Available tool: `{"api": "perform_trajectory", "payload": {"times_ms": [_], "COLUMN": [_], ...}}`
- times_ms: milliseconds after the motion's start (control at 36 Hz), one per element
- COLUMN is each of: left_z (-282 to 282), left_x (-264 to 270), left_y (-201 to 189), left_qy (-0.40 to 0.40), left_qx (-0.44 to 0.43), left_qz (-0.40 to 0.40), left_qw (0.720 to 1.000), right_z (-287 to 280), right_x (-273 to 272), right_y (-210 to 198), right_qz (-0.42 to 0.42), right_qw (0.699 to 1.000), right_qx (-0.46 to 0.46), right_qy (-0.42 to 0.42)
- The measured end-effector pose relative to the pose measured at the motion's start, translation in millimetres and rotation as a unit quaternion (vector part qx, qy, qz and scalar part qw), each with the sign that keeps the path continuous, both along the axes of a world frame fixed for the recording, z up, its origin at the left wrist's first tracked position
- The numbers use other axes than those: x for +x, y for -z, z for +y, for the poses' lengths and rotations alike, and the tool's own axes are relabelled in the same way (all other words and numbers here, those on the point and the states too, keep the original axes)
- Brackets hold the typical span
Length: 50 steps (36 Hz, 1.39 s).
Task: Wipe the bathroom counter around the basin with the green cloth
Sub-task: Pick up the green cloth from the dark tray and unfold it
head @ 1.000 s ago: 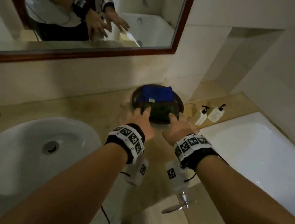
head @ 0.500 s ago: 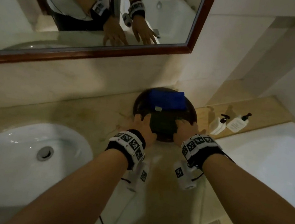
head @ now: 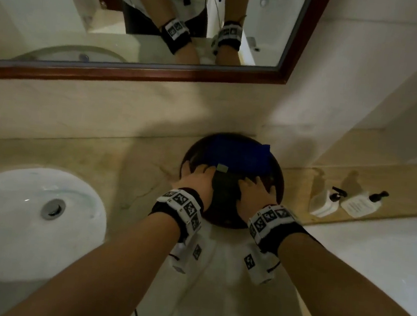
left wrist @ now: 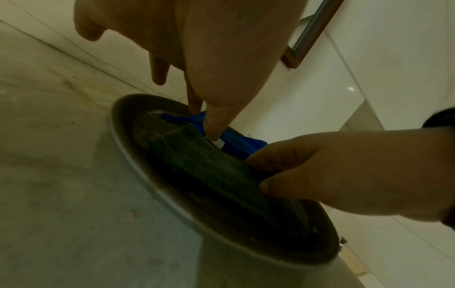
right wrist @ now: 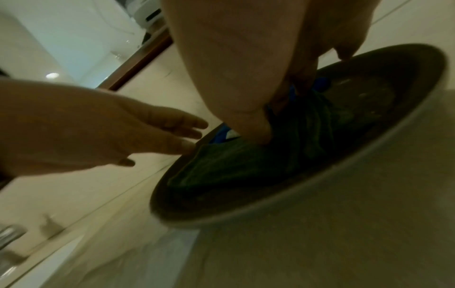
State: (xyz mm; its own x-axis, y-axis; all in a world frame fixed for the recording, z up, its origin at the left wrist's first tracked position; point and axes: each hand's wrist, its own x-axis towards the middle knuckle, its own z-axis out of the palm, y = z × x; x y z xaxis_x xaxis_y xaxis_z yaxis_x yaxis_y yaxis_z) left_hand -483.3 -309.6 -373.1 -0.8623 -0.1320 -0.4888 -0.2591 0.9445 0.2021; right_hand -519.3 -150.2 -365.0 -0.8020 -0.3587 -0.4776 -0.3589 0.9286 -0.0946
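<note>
Green cloth (head: 224, 189) lies folded in the dark bowl (head: 276, 183) on the bench (head: 122, 174), blue cloth (head: 239, 154) at its 12 o'clock. I see my right hand (head: 253, 191) pinching its edge to lift it, while my left hand (head: 196, 182), fingers straight, touches the opposite side to steady it.

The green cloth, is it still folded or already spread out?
Folded. The green cloth lies as a thick stacked block in the dark tray, and the right hand grips one edge.

Dim, yellowish light throughout; both wrist views are murky and blurred, and the head view bends at its edges.
</note>
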Motion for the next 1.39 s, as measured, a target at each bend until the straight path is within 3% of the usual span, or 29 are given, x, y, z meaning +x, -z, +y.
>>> {"api": "perform_trajectory", "payload": {"times_ms": [83,222,472,667,861,1000,1222,1389], "left_z": [-0.7,5.4,-0.9,-20.0,-22.9,-26.8,-49.2,-85.1], "left_x": [-9.4,-8.9,-11.6,0.4,22.1,34.3,58.9,108.6], "left_y": [20.4,21.6,17.7,-13.2,-37.2,-47.4,-76.4,-91.8], "left_qy": [-0.002,-0.017,-0.019,-0.023,-0.048,-0.099,-0.173,-0.209], "left_qx": [-0.022,-0.030,0.005,0.054,0.070,0.109,0.120,0.128], "left_qz": [-0.012,-0.032,-0.013,0.028,0.032,0.058,0.106,0.131], "left_qw": [1.000,0.999,1.000,0.998,0.996,0.987,0.972,0.961], "right_z": [-3.3,-0.8,2.7,19.8,23.5,18.8,-7.9,-46.4], "right_x": [3.9,1.7,-13.1,-17.4,-17.0,-21.7,-8.9,26.8], "right_y": [1.4,-1.1,-18.5,-23.2,-20.6,-35.9,-65.6,-83.4], "right_qz": [0.029,0.090,0.027,-0.029,-0.022,-0.064,-0.053,-0.063], "right_qw": [0.999,0.993,0.994,0.986,0.988,0.985,0.976,0.969], "right_qx": [0.010,-0.019,-0.079,-0.144,-0.147,-0.157,-0.212,-0.237], "right_qy": [-0.040,-0.072,-0.070,-0.078,-0.048,-0.023,0.000,0.000]}}
